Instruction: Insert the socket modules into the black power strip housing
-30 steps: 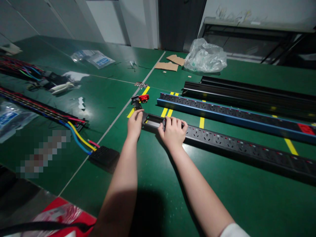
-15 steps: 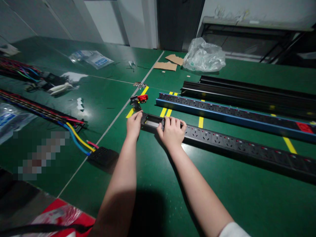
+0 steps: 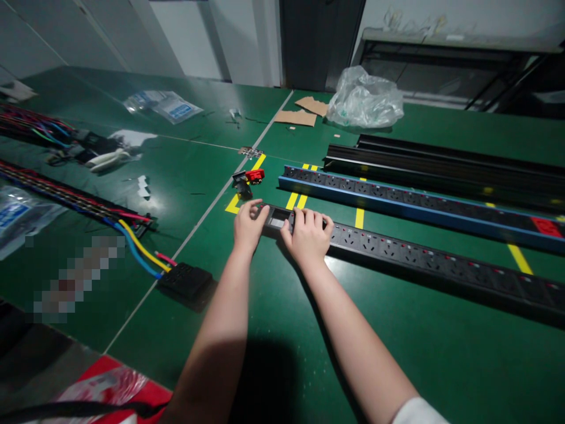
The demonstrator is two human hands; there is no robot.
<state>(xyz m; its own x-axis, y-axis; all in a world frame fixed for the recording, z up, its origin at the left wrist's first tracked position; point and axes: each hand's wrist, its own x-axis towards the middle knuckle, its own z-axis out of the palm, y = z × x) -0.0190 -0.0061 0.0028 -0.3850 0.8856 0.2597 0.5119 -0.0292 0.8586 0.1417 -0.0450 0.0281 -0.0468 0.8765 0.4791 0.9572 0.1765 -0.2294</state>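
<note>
A long black power strip [image 3: 424, 259] with many sockets lies across the green table [image 3: 282, 330]. My left hand [image 3: 249, 225] curls around the strip's left end, fingers bent over its end cap. My right hand [image 3: 308, 235] presses down on the strip just right of an open rectangular cutout [image 3: 277, 222], fingers draped over its far edge. A small black and red switch part [image 3: 249, 177] lies just beyond the strip's end.
A blue-sided power strip [image 3: 419, 203] and black rails [image 3: 441, 162] lie further back. Coloured wire bundles [image 3: 132, 238] and a black block [image 3: 185, 280] are at left. A plastic bag [image 3: 365, 100] and cardboard scraps [image 3: 304, 112] sit at the far edge.
My left hand has shifted slightly right, covering more of the strip's left end. My right hand stays in place on the strip.
</note>
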